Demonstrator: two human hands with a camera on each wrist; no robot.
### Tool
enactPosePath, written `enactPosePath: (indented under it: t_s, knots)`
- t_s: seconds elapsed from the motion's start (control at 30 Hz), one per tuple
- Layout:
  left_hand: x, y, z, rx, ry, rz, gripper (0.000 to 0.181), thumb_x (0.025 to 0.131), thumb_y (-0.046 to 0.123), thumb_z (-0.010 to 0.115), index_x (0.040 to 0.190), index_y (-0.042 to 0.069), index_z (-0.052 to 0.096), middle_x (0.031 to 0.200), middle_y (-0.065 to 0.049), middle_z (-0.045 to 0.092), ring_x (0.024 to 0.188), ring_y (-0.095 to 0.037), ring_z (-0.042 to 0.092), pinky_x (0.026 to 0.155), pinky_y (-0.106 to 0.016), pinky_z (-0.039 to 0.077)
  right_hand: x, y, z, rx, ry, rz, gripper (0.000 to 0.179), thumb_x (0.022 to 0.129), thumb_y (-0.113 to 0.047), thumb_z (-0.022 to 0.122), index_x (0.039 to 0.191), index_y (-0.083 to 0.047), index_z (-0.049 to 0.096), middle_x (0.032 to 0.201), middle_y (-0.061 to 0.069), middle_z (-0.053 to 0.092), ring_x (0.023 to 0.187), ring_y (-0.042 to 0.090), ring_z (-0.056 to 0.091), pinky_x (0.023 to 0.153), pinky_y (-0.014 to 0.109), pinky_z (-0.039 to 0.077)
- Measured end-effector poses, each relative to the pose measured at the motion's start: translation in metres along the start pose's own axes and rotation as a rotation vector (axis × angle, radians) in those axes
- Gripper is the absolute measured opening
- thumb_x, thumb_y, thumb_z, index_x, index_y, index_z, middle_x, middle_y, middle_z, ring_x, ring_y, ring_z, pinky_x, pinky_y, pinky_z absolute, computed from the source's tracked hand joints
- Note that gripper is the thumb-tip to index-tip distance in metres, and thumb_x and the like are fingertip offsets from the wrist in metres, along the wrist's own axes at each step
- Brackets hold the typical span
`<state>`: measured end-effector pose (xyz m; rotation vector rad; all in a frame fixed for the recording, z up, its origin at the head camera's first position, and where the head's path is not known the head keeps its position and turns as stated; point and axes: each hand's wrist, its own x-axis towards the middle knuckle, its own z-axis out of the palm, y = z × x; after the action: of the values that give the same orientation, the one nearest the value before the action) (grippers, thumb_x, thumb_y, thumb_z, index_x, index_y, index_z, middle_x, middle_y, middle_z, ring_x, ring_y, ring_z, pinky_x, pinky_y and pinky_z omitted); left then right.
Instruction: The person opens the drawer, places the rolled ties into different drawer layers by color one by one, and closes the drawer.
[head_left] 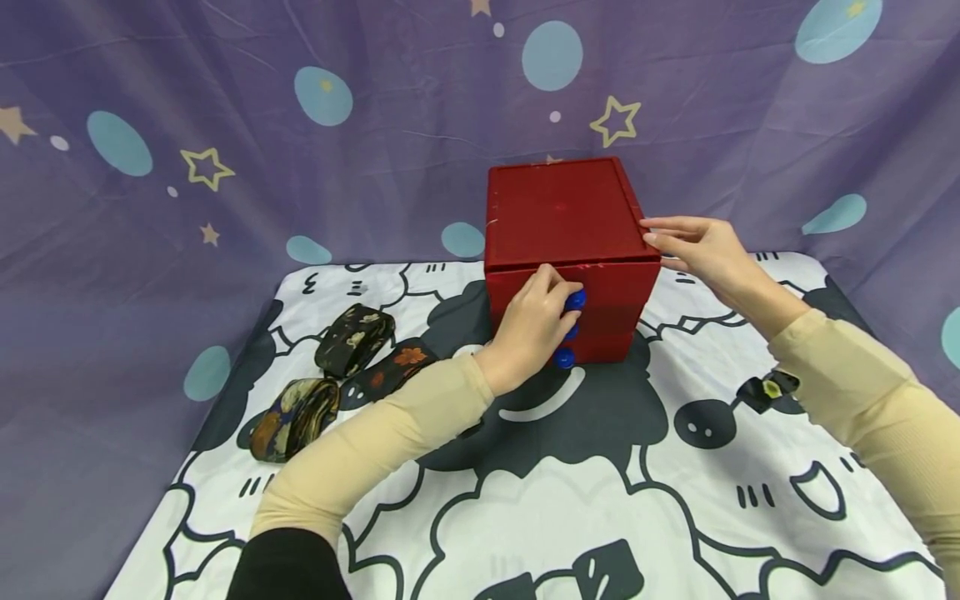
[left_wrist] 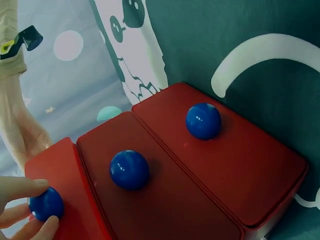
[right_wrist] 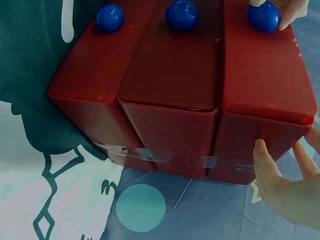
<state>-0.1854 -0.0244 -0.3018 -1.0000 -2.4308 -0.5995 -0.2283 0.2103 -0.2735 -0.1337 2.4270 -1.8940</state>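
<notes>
A red three-drawer box [head_left: 564, 208] stands on the table, with one round blue knob on each drawer front. My left hand [head_left: 525, 333] pinches the top drawer's blue knob [left_wrist: 46, 204] between thumb and fingers. The middle knob [left_wrist: 129, 170] and the bottom knob [left_wrist: 203, 121] stand free of the hand. At the box's upper right side, my right hand [head_left: 701, 250] rests its outstretched fingers [right_wrist: 265, 162] against the top section. The right wrist view shows the three drawer sections stacked, with clear tape across their sides.
Left of the box lie rolled or folded dark patterned fabric pieces: a floral one [head_left: 356, 340], another [head_left: 296, 419] nearer the front, and one with an orange flower [head_left: 393, 367]. A cartoon-printed white cloth [head_left: 555, 517] covers the table. Behind hangs a purple curtain [head_left: 420, 108].
</notes>
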Motion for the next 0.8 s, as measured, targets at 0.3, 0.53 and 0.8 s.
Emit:
enactPosePath:
  t_s: [0.3, 0.53, 0.8]
  knots:
    - [-0.008, 0.006, -0.003, -0.007, 0.014, 0.032, 0.028, 0.078, 0.009, 0.067, 0.103, -0.001, 0.061, 0.096, -0.009, 0.049, 0.086, -0.016, 0.052, 0.077, -0.018, 0.046, -0.001, 0.0, -0.001, -0.033, 0.001, 0.02, 0.058, 0.078, -0.036, 0.063, 0.127, -0.007, 0.048, 0.107, -0.003, 0.056, 0.088, 0.003, 0.058, 0.076, 0.021, 0.047]
    - [-0.014, 0.009, -0.005, -0.012, 0.03, 0.056, 0.024, 0.077, 0.008, 0.068, 0.098, -0.001, 0.062, 0.096, -0.009, 0.049, 0.086, -0.016, 0.053, 0.074, -0.018, 0.047, 0.0, 0.0, -0.001, -0.029, -0.001, 0.019, 0.058, 0.078, -0.036, 0.063, 0.127, -0.008, 0.049, 0.108, -0.004, 0.056, 0.089, 0.003, 0.057, 0.078, 0.022, 0.047]
    - [-0.02, 0.013, -0.007, 0.001, 0.062, 0.078, 0.022, 0.076, 0.008, 0.068, 0.096, 0.0, 0.063, 0.094, -0.009, 0.05, 0.082, -0.015, 0.053, 0.074, -0.018, 0.047, 0.0, 0.0, -0.001, -0.013, -0.004, 0.016, 0.059, 0.078, -0.036, 0.064, 0.127, -0.007, 0.049, 0.103, -0.006, 0.058, 0.087, 0.003, 0.058, 0.072, 0.017, 0.048]
